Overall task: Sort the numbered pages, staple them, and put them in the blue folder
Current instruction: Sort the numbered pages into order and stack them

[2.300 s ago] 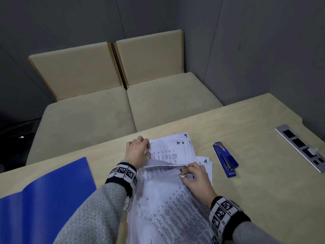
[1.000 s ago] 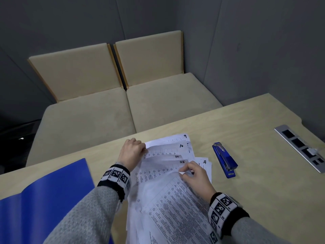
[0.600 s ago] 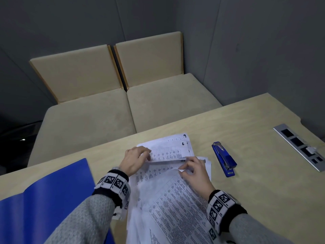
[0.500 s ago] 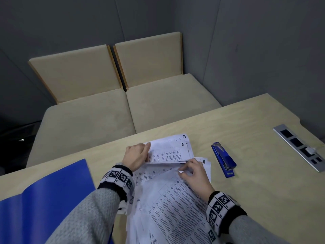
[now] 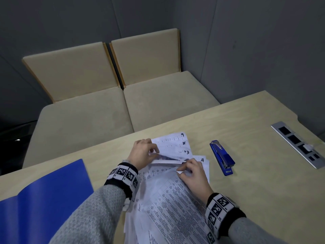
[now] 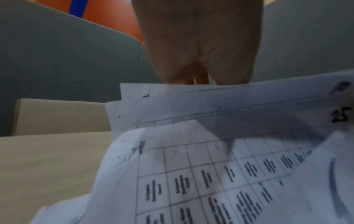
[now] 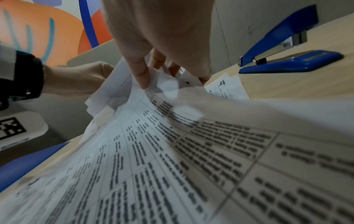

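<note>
Right now the right hand (image 5: 193, 175) is pinching the top right corner of a lifted sheet, thumb and fingertips (image 7: 142, 78) curled tight onto the paper, and the left hand (image 5: 143, 154) is gripping the same raised edge at its left end, fingers bent around it. Between the two hands that edge stands up off the numbered pages (image 5: 168, 199), a loose, fanned pile of printed tables lying near the middle of the tabletop (image 5: 255, 182) and running down to its near edge. Beyond the raised edge, toward the far edge, the corners of the sheets beneath show handwritten numbers: 9, then what reads as 15, then 3, and a 4 peeking out just beside the right hand. From the left wrist view a 25 shows on one sheet. Off to the right of the pile, apart from it, lies the blue stapler (image 5: 222, 158), closed and resting flat. Over at the near left corner the blue folder (image 5: 44, 199) lies open, apart from the pages. Further right, a grey socket strip (image 5: 299, 143) sits by the right edge.
</note>
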Demonstrator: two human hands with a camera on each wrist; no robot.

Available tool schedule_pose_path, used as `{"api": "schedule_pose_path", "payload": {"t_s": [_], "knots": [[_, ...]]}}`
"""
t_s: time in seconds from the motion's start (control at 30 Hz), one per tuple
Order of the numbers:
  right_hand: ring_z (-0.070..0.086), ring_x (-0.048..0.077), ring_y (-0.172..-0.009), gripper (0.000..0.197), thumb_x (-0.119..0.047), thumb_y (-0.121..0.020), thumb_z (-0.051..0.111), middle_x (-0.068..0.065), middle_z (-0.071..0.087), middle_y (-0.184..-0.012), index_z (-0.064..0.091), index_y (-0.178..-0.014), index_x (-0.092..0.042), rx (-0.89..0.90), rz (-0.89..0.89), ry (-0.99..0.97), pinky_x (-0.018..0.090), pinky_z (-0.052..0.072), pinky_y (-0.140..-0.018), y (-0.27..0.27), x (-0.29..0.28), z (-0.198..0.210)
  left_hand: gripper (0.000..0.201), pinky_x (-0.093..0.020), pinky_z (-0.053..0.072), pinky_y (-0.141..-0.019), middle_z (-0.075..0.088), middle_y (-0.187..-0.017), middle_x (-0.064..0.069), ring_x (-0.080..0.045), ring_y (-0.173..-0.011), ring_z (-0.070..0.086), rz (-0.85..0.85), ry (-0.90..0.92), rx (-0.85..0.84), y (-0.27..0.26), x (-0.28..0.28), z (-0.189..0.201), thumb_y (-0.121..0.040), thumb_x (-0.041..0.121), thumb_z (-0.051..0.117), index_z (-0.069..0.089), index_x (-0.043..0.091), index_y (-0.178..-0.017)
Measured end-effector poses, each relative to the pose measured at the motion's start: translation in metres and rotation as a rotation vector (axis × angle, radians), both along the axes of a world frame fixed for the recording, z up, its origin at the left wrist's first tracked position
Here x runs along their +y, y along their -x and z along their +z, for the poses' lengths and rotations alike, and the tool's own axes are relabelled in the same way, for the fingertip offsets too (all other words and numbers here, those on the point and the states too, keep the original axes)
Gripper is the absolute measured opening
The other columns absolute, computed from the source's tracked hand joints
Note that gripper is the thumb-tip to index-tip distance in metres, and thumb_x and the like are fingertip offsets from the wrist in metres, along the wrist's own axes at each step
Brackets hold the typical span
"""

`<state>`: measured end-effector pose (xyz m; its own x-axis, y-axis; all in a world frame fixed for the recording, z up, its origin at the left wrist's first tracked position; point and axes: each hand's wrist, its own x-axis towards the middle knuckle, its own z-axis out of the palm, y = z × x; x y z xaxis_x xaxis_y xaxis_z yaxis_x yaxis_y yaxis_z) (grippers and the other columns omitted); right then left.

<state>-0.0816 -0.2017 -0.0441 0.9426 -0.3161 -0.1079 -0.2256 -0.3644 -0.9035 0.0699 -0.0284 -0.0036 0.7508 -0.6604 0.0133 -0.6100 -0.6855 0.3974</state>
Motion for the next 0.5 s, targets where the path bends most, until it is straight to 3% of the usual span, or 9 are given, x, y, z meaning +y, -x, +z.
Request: {"api": "schedule_pose_path", "payload": {"t_s": [0.07, 0.13, 0.23, 0.3, 0.4, 0.43, 0.5], "knots": [[0.043, 0.001, -0.105, 0.007, -0.012, -0.081, 0.069, -0.013, 0.054, -0.093, 0.066, -0.076, -0.015, 0.002, -0.010, -0.005, 0.012, 0.035, -0.084, 0.001, 0.001, 0.001, 0.007, -0.036, 0.049, -0.074, 0.059, -0.070, 0.002, -0.019, -0.062, 0.055, -0.049, 0.032, -0.113, 0.001, 0.000, 0.000, -0.077, 0.024, 0.072, 0.069, 0.019, -0.074], [0.052, 0.003, -0.099, 0.007, -0.011, -0.081, 0.069, -0.009, 0.054, -0.093, 0.065, -0.076, -0.012, -0.002, -0.019, -0.037, 0.017, 0.041, -0.085, 0.001, 0.000, 0.003, 0.011, -0.035, 0.051, -0.071, 0.059, -0.063, 0.002, -0.021, -0.057, 0.056, -0.119, 0.031, -0.207, 0.005, -0.003, 0.002, -0.078, 0.020, 0.065, 0.065, 0.016, -0.067], [0.057, -0.003, -0.090, 0.007, -0.003, -0.080, 0.068, -0.004, 0.049, -0.096, 0.064, -0.076, -0.006, -0.044, -0.045, -0.078, 0.009, 0.041, -0.083, 0.002, -0.001, 0.006, 0.024, -0.030, 0.054, -0.072, 0.063, -0.060, 0.002, -0.022, -0.057, 0.060, -0.155, 0.022, -0.309, 0.011, -0.007, 0.005, -0.084, 0.023, 0.047, 0.067, 0.014, -0.074], [0.053, -0.008, -0.090, 0.015, 0.000, -0.079, 0.068, -0.004, 0.046, -0.099, 0.061, -0.072, -0.010, -0.056, -0.063, -0.058, 0.003, 0.038, -0.079, 0.003, -0.002, 0.007, 0.009, -0.026, 0.054, -0.076, 0.068, -0.063, 0.001, -0.021, -0.062, 0.065, -0.140, 0.000, -0.353, 0.015, -0.006, 0.003, -0.084, 0.018, 0.056, 0.060, 0.014, -0.091], [0.052, -0.005, -0.091, 0.021, -0.002, -0.078, 0.069, -0.004, 0.042, -0.104, 0.057, -0.068, -0.016, -0.045, -0.081, -0.013, 0.001, 0.038, -0.078, 0.005, -0.002, 0.006, 0.030, -0.037, 0.054, -0.086, 0.066, -0.064, 0.001, -0.022, -0.058, 0.063, -0.170, -0.005, -0.319, 0.019, -0.002, -0.005, -0.074, 0.005, 0.070, 0.045, 0.017, -0.087], [0.052, -0.003, -0.092, 0.022, -0.003, -0.078, 0.069, -0.003, 0.041, -0.107, 0.056, -0.067, -0.017, -0.044, -0.085, 0.004, 0.002, 0.038, -0.078, 0.005, -0.002, 0.005, 0.024, -0.042, 0.052, -0.091, 0.067, -0.072, -0.002, -0.023, -0.066, 0.066, -0.179, 0.008, -0.317, 0.020, 0.000, -0.007, -0.078, 0.005, 0.065, 0.044, 0.018, -0.084], [0.050, 0.003, -0.103, 0.028, -0.002, -0.077, 0.068, -0.002, 0.037, -0.114, 0.053, -0.064, -0.021, -0.052, -0.095, 0.052, 0.001, 0.037, -0.079, 0.006, -0.001, 0.004, 0.010, -0.050, 0.040, -0.102, 0.067, -0.110, -0.011, -0.029, -0.104, 0.064, -0.164, 0.014, -0.254, 0.022, 0.003, -0.009, -0.085, 0.012, 0.058, 0.049, 0.017, -0.083]]}}
